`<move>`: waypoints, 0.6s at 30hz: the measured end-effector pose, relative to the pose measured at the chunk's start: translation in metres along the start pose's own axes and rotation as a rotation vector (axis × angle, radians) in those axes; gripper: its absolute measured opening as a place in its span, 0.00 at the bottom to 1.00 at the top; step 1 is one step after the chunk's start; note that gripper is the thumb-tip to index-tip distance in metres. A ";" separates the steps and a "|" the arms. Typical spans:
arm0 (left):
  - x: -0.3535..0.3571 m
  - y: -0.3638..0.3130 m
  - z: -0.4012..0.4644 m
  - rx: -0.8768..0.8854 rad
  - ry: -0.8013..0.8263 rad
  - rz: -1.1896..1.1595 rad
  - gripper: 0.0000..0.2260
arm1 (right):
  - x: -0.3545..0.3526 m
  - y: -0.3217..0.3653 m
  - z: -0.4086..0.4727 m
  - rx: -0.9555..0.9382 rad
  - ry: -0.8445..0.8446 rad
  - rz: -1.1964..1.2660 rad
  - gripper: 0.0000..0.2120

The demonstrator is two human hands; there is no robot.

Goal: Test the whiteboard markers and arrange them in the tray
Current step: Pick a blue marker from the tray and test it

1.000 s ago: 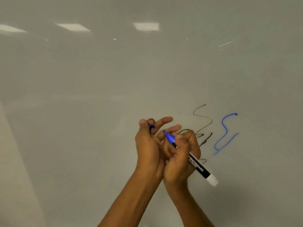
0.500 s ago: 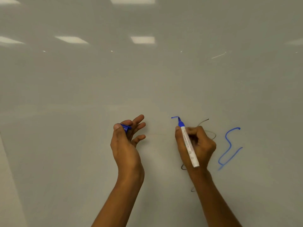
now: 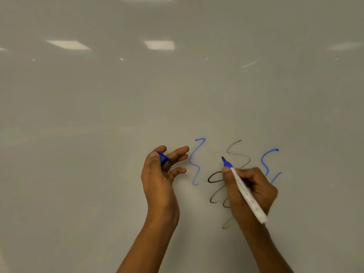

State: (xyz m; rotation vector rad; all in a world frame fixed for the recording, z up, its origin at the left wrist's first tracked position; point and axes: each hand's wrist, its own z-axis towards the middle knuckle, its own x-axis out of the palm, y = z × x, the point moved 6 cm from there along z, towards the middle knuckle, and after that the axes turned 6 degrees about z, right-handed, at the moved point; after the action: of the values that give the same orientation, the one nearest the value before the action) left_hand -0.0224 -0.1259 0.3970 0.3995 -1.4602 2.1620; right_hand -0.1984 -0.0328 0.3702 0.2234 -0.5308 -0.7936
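While the right hand (image 3: 254, 192) is gripping the uncapped blue marker (image 3: 244, 189), tip pointing up over the whiteboard (image 3: 98, 134), the left hand (image 3: 159, 174) is pinching the blue cap (image 3: 163, 159), other fingers spread. Between both hands is lying a blue squiggle (image 3: 196, 162); behind the right hand, a black scribble (image 3: 232, 168).

Left hand (image 3: 157, 180) raised, fingers (image 3: 180, 151) loosely spread, thumb pinching; right hand (image 3: 250, 192) curled in a writing grip.
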 end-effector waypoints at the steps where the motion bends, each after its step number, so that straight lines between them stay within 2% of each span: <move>1: 0.002 0.003 -0.001 -0.010 0.001 -0.003 0.12 | 0.008 0.001 0.006 0.000 0.024 -0.012 0.08; 3: 0.008 0.006 -0.004 -0.019 0.008 -0.006 0.12 | 0.020 -0.003 0.016 0.027 0.060 -0.031 0.09; 5: 0.011 0.008 -0.005 -0.022 0.018 -0.007 0.12 | 0.027 -0.007 0.013 -0.068 0.151 -0.149 0.11; 7: 0.013 0.010 -0.006 -0.037 0.032 -0.016 0.12 | 0.020 -0.014 -0.001 -0.134 0.132 -0.196 0.11; 9: 0.014 0.011 -0.007 -0.073 0.040 -0.039 0.12 | 0.007 -0.021 -0.013 -0.045 0.066 -0.127 0.12; 11: 0.016 0.012 -0.010 -0.112 0.056 -0.049 0.13 | 0.001 -0.018 -0.023 -0.013 0.116 -0.186 0.14; 15: 0.025 0.019 -0.021 -0.188 0.094 -0.063 0.12 | -0.030 -0.005 -0.017 0.224 -0.127 -0.017 0.13; 16: 0.029 0.022 -0.024 -0.216 0.111 -0.073 0.11 | -0.033 0.007 -0.014 0.211 -0.124 0.013 0.13; 18: 0.039 0.031 -0.033 -0.292 0.167 -0.117 0.11 | -0.028 0.030 -0.014 0.163 0.000 0.028 0.12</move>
State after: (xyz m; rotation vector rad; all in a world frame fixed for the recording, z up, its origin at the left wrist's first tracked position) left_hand -0.0706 -0.0953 0.3793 0.1900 -1.5844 1.8096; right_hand -0.1890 0.0078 0.3596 0.3656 -0.5983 -0.7241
